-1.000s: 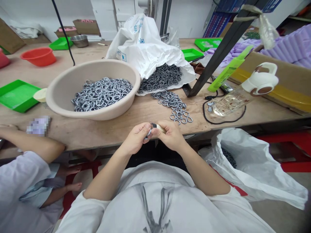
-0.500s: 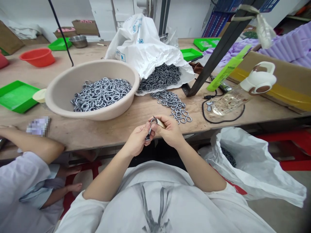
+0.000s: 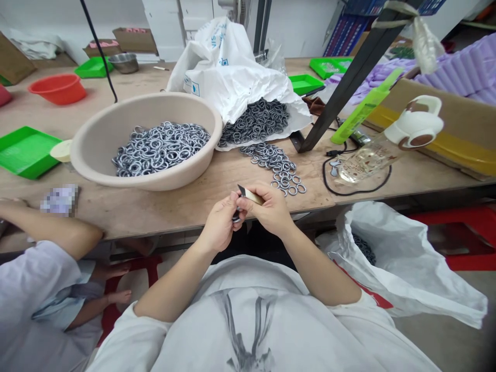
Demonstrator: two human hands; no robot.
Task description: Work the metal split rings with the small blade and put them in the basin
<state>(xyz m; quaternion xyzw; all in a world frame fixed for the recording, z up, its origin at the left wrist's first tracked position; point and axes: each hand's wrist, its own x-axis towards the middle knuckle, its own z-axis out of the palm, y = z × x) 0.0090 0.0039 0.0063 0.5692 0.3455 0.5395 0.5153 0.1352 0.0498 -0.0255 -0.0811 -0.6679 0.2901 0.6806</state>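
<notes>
My left hand is closed on grey rings, mostly covered by the fingers. In my right hand is a knife with a dark angled blade and a pale handle. The blade points up and left, right by the fingertips of the left hand. Both hands meet just over the table's front edge. Beyond them a loose pile of grey rings spreads from the mouth of a white sack. To the left, a wide beige basin holds many more rings.
A slanted black metal post stands right of the sack. Near it are a clear bottle and a black cable. An open white bag hangs below at right. Another person's arm rests on the table at left.
The knife blade has turned from nearly upright to pointing up and left, showing its flat side. The ring beside it is now more hidden by the fingers. Both hands stay in place.
</notes>
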